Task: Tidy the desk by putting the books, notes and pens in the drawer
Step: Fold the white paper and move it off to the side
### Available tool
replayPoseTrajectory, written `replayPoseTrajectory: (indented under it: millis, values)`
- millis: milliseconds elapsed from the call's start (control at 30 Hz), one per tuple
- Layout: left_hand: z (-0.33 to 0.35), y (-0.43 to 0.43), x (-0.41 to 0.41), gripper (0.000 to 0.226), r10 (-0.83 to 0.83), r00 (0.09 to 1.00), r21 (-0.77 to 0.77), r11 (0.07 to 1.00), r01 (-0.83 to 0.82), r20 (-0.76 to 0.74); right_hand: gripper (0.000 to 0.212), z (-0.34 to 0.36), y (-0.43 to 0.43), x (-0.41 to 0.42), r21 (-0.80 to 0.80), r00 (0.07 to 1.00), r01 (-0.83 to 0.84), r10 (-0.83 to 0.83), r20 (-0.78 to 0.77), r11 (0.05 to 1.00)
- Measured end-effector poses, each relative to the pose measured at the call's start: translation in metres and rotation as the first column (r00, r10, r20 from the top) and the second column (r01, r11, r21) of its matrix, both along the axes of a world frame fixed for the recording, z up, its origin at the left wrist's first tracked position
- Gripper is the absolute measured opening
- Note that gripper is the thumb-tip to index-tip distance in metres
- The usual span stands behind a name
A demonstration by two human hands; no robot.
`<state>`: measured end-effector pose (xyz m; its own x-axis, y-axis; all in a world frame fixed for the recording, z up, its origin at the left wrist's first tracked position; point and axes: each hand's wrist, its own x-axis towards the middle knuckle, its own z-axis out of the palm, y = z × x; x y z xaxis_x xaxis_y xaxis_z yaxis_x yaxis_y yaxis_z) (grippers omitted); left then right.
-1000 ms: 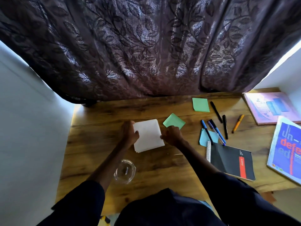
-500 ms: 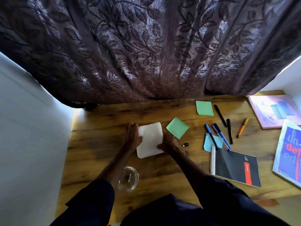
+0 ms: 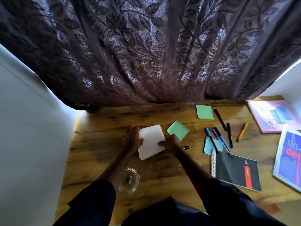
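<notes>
— What's on the far left?

— A white wall (image 3: 24, 128), then the wooden table (image 3: 97, 144) with a dark leaf-patterned curtain (image 3: 146, 54) hanging behind it. A clear glass dish (image 3: 128, 180) sits near the front edge, partly under the left forearm.

— And the hands?

— They are apart, one on each side of a stack of white notes (image 3: 150, 141) lying flat on the table. The left hand (image 3: 132, 139) lies with straight fingers along the stack's left edge, thumb on the paper. The right hand (image 3: 171, 142) has its fingers curled, pinching the right edge.

— What's beside that?

— A green note (image 3: 178, 129) just behind the right hand, and a small black object (image 3: 186, 147) I cannot identify. Farther back lies a second green note (image 3: 204, 112).

— The pens?

— A blue pen (image 3: 211, 139) and a purple pen (image 3: 221, 141) lie across a blue note (image 3: 213, 145). Near them are a long black pen (image 3: 220, 117), a short black pen (image 3: 229, 135) and an orange pen (image 3: 242, 131), all loose on the table.

— Books?

— A black spiral notebook (image 3: 236, 172) in front of the pens, a pink book (image 3: 275, 116) at the back right, and a blue book (image 3: 290, 157) at the right edge.
</notes>
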<state>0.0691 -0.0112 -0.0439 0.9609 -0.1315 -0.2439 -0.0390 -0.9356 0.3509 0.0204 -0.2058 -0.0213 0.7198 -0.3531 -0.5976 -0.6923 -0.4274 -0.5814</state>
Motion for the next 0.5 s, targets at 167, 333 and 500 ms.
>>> replayPoseTrajectory:
  millis: [167,333,500]
  values:
    - [0.007,0.001,0.011,0.066,0.025,0.994,-0.065,0.997,-0.032,-0.102,0.024,0.019,-0.002,0.006,-0.162,0.964,-0.203,0.226,0.138,0.966]
    - [0.02,0.013,0.024,0.085,0.02,0.984,-0.453,0.886,-0.099,-0.177,0.017,0.041,-0.01,0.01,-0.255,0.857,-0.307,0.383,0.344,0.917]
    - [0.039,0.02,0.024,0.048,0.016,0.977,-0.574,0.807,-0.138,-0.212,0.032,0.044,-0.021,0.014,-0.137,0.847,-0.211,0.251,0.469,0.968]
